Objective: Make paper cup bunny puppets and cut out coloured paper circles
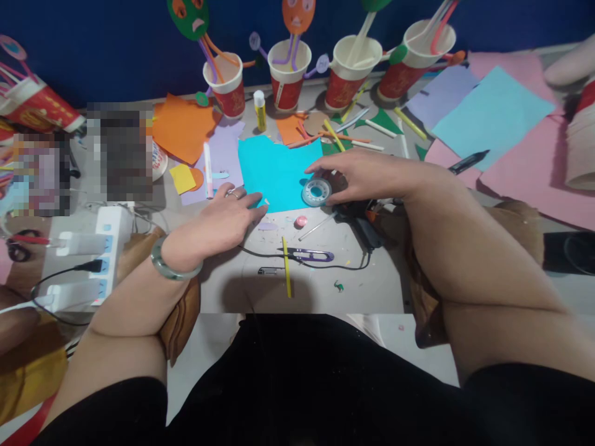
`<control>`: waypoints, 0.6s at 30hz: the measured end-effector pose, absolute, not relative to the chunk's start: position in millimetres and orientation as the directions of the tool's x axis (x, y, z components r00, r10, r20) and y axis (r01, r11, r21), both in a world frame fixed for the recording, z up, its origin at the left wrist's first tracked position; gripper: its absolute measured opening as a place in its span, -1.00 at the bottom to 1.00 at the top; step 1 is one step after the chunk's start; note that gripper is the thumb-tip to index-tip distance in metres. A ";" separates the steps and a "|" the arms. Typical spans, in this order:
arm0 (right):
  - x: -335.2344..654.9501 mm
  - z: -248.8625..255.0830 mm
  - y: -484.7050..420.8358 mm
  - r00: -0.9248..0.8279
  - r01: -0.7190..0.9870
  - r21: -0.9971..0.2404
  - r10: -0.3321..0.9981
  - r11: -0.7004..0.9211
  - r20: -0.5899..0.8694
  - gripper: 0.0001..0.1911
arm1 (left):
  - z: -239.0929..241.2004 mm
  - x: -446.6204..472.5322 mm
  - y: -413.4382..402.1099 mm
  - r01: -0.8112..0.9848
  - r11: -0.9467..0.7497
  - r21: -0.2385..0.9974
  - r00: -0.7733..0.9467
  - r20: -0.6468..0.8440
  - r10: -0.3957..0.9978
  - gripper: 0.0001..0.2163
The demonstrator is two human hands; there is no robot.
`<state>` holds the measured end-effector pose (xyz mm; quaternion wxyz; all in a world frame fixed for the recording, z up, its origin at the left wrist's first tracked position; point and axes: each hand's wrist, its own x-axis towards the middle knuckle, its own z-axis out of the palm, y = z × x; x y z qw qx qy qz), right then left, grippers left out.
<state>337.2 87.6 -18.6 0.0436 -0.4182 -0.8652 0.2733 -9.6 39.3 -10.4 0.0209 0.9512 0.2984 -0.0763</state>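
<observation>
Evidently the left hand (227, 217) rests with fingers spread at the lower-left edge of the bright blue sheet (279, 167) on the table (376, 294), while the right hand (362, 176) arches beside a clear ring (307, 194) at the sheet's lower-right corner, its grip impossible to tell.

Monitoring remotely, I find a handicraft workspace. Evidence I record: coloured paper (281, 170) spread over a grey table (372, 294), paper cups (284, 91) carrying cut-out faces (297, 15), a glue stick (260, 114), snips (320, 254) and a power strip (110, 232). Whether school, home or workshop, I cannot determine.
</observation>
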 end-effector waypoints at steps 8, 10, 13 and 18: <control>351.6 28.6 82.3 -0.414 0.775 -0.570 0.901 0.274 -0.131 -0.33 | -13.5 -14.3 42.9 0.562 -0.827 0.002 0.820 -0.132 0.556 -0.54; 353.0 30.4 82.6 -0.403 0.788 -0.560 0.902 0.254 -0.157 -0.34 | -12.8 -15.9 43.1 0.560 -0.829 -0.004 0.820 -0.138 0.555 -0.51; 356.7 22.8 86.4 -0.446 0.786 -0.553 0.873 0.276 -0.198 -0.36 | -10.0 -17.5 43.6 0.551 -0.834 -0.005 0.825 -0.146 0.546 -0.52; 364.2 -0.3 97.1 -0.483 0.727 -0.603 0.868 0.327 -0.112 -0.48 | -3.6 -11.2 46.0 0.546 -0.837 -0.042 0.825 -0.149 0.546 -0.58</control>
